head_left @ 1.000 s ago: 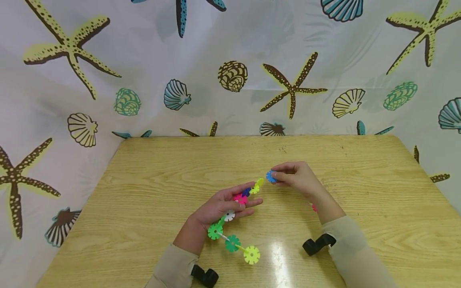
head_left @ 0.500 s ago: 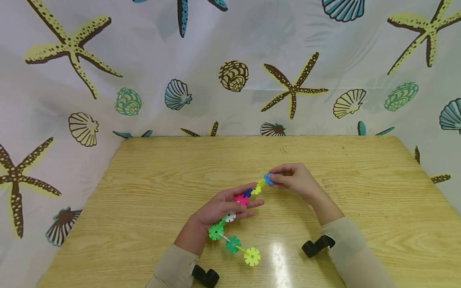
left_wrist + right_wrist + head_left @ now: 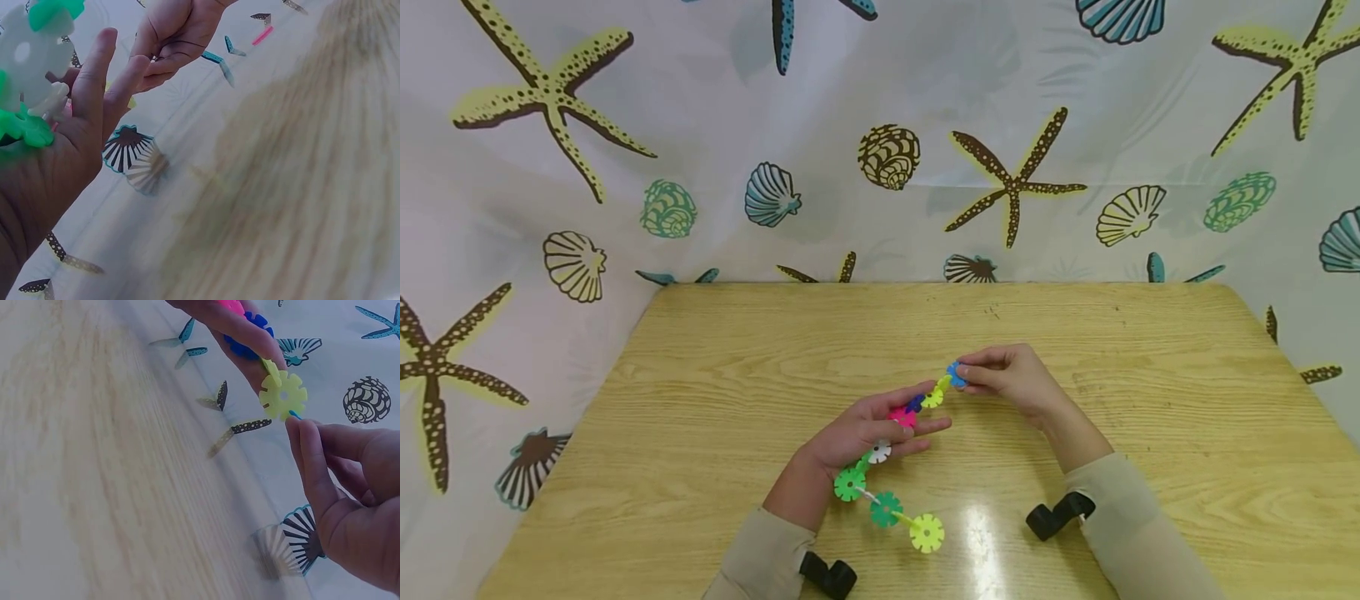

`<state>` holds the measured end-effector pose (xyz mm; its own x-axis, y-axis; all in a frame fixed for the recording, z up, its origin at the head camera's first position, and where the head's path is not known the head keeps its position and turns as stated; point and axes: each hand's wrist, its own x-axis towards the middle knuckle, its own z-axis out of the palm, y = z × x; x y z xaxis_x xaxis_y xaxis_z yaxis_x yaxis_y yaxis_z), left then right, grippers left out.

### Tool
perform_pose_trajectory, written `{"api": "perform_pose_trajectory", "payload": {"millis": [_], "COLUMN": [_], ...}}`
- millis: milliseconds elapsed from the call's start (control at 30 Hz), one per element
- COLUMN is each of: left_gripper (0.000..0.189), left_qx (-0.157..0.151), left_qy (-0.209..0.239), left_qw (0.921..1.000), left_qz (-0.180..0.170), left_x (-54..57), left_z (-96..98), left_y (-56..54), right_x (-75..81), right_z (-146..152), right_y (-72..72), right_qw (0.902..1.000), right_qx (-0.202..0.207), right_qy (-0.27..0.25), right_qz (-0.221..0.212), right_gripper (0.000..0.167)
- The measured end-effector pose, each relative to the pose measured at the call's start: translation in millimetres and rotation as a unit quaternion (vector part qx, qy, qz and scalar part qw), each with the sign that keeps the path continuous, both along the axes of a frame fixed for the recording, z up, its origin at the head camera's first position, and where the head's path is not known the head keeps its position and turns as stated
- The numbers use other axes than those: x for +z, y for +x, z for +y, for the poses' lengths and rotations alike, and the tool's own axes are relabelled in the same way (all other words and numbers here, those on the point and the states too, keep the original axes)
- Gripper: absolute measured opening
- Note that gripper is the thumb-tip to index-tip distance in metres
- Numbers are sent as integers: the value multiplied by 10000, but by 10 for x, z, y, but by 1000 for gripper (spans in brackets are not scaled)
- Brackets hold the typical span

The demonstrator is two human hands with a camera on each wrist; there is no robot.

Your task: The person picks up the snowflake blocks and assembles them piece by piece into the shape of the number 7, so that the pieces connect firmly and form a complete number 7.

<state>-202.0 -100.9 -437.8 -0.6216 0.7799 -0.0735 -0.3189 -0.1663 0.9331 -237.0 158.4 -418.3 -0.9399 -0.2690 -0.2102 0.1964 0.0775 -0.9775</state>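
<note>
My left hand (image 3: 857,429) grips a chain of slotted plastic snowflake discs, with the thumb over the pink disc (image 3: 901,416) and other fingers extended. From under the hand the chain trails forward through a white disc (image 3: 880,452), green discs (image 3: 850,483) and a yellow end disc (image 3: 927,533). Beyond the fingertips come a dark blue disc (image 3: 249,337) and yellow discs (image 3: 283,395). My right hand (image 3: 1015,379) pinches a light blue disc (image 3: 956,374) between thumb and forefinger, its edge at the outermost yellow disc. In the right wrist view fingertips mostly hide the blue disc.
A wooden table (image 3: 737,350) lies under both hands. In the left wrist view a loose pink piece (image 3: 262,35) lies beyond the right hand. A white curtain (image 3: 820,108) with starfish and shells hangs at the table's back and sides.
My right hand has moved slightly left and down, bringing the light blue disc from a small gap to the yellow end disc. The left hand has stayed nearly still with the chain.
</note>
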Motion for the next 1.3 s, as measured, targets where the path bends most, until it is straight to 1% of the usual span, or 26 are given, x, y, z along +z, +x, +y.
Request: {"api": "perform_pose_trajectory", "payload": {"millis": [167, 400, 500, 633, 700, 767, 900, 967, 1133, 1300], "left_gripper": [65, 67, 67, 66, 66, 67, 68, 68, 68, 68], "left_qx": [-16, -117, -157, -94, -47, -30, 7, 28, 18, 52], "left_qy": [-81, -16, 23, -1, -5, 8, -7, -41, -29, 14], "left_qw": [10000, 9997, 9997, 9999, 10000, 9999, 9997, 9997, 9997, 9996], "left_qz": [20, -200, -168, -69, -68, -118, -247, -249, -225, -292], "left_x": [1, 24, 22, 13, 8, 6, 8, 12, 24, 14], "left_z": [4, 17, 10, -9, -8, 5, 28, 31, 37, 36], "left_y": [2, 10, 6, 2, 4, 10, 26, 30, 24, 25], "right_x": [-29, -25, -15, 3, 10, 16, 14, 2, -28, -34], "right_z": [-11, 3, -5, -31, -38, -38, -41, -46, -70, -102], "right_y": [2, 4, 11, 26, 31, 35, 32, 29, 31, 38], "right_qw": [10000, 9998, 9998, 9996, 9996, 9998, 9998, 9998, 9999, 9996], "right_qx": [-11, 65, 150, 215, 182, 136, 173, 198, 107, 217], "right_qy": [-66, -158, -134, -175, -197, -173, -25, 25, 26, 156], "right_qz": [7, -76, -62, 1, 16, 6, 47, 53, -53, 37], "right_gripper": [33, 34, 35, 35, 34, 33, 32, 33, 34, 35]}}
